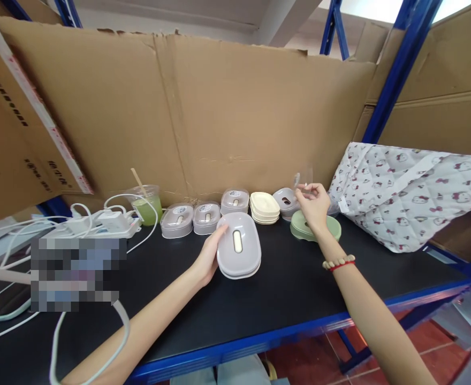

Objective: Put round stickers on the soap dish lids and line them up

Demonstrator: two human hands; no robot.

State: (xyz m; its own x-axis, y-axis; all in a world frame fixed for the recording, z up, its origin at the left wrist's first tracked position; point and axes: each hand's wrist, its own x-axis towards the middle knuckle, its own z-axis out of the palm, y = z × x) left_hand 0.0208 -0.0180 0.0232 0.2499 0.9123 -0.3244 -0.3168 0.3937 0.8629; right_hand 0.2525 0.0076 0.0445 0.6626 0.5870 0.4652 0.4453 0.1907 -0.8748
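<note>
My left hand (210, 255) holds the left edge of a grey oval lidded box (238, 245) that has a cream slot in its lid and rests tilted on the black shelf top (283, 289). My right hand (313, 204) is raised above a green oval dish (314, 227) and pinches a small clear plastic piece (303, 181) between its fingertips. A bead bracelet sits on that wrist. Behind the hands stand three clear-lidded grey boxes (205, 216), a stack of cream dishes (264, 207) and another grey box (286, 200).
A plastic cup of green drink (147, 206) with a wooden stick stands at the back left beside a white power strip (99, 224) and cables. A quilted patterned cloth (408, 192) lies at the right. Cardboard sheets wall the back; blue rack posts frame the shelf.
</note>
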